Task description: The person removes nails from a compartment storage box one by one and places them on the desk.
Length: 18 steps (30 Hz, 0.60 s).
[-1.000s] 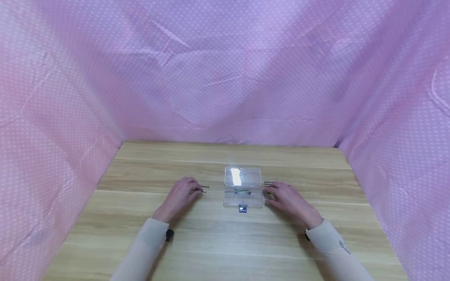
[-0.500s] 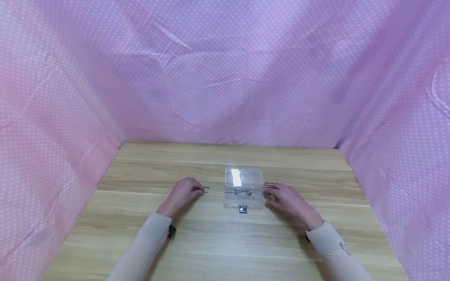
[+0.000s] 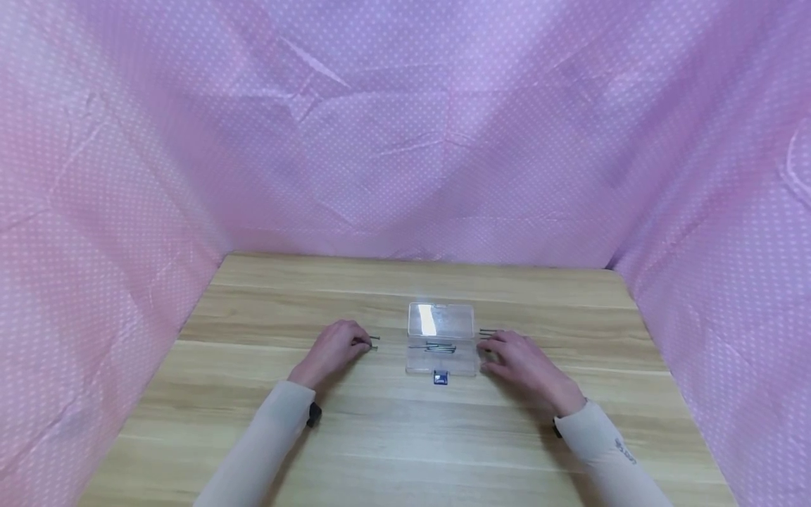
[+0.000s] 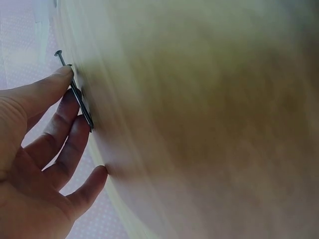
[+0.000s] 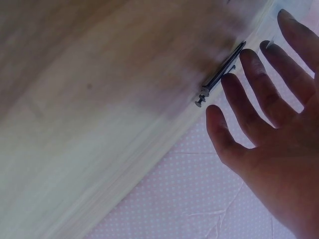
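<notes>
My left hand [image 3: 336, 347] is left of the clear plastic box [image 3: 413, 361]. Its thumb and fingers pinch a nail [image 4: 80, 103], whose flat head sticks out past the thumb in the left wrist view. A second nail lies beside it, mostly hidden by the fingers. On the box's right side my right hand [image 3: 522, 360] rests with loosely bent, spread fingers. Several dark nails [image 5: 219, 72] lie on the table by those fingertips, apparently not gripped. The box stands with its lid raised back, and several nails [image 3: 440, 347] lie inside it.
A blue latch [image 3: 441, 378] sticks out from the box's front. Everything stands on a wood-grain table [image 3: 393, 443]. Pink dotted cloth [image 3: 418, 141] hangs along the back and both sides of the table.
My left hand has shifted slightly right and its fingers have drawn closer together over the nail. The right hand stays almost still beside the box. The head view has shifted slightly.
</notes>
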Motion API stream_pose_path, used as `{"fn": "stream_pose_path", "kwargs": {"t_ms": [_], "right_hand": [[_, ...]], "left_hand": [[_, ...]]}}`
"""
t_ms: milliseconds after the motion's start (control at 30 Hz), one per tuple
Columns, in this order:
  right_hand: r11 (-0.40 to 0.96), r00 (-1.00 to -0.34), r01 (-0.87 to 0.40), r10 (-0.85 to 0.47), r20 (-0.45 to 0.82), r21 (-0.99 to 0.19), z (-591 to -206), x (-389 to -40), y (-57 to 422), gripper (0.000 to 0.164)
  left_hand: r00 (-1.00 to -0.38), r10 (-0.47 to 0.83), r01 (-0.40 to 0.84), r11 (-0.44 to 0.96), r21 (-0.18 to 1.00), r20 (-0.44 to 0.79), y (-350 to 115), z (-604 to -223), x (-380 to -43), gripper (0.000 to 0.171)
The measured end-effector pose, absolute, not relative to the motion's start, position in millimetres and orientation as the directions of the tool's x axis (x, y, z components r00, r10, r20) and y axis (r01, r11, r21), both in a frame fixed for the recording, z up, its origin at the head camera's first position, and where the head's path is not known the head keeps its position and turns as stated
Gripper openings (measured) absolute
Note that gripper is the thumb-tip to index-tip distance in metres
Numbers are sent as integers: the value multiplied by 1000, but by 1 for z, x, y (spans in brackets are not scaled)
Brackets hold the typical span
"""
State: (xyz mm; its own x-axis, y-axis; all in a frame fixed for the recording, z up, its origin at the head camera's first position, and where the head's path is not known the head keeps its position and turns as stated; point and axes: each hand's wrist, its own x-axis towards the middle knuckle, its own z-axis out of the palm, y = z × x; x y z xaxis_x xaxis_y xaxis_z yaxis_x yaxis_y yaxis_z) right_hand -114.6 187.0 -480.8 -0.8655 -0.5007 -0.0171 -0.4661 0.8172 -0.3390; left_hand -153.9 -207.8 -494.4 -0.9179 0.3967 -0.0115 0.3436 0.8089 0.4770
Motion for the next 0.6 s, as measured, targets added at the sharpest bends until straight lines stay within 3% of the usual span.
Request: {"fn": "stream_pose_path", "kwargs": {"t_ms": [367, 600], "right_hand": [[826, -871, -451, -490, -35, -338, -481, -115, 188, 38], [823, -871, -453, -491, -26, -344, -481, -115, 188, 38]], "left_hand": [[-922, 388, 333, 815, 475, -20, -206, -491, -152, 8], [-915, 399, 376, 796, 474, 56, -205, -487, -147, 8]]}}
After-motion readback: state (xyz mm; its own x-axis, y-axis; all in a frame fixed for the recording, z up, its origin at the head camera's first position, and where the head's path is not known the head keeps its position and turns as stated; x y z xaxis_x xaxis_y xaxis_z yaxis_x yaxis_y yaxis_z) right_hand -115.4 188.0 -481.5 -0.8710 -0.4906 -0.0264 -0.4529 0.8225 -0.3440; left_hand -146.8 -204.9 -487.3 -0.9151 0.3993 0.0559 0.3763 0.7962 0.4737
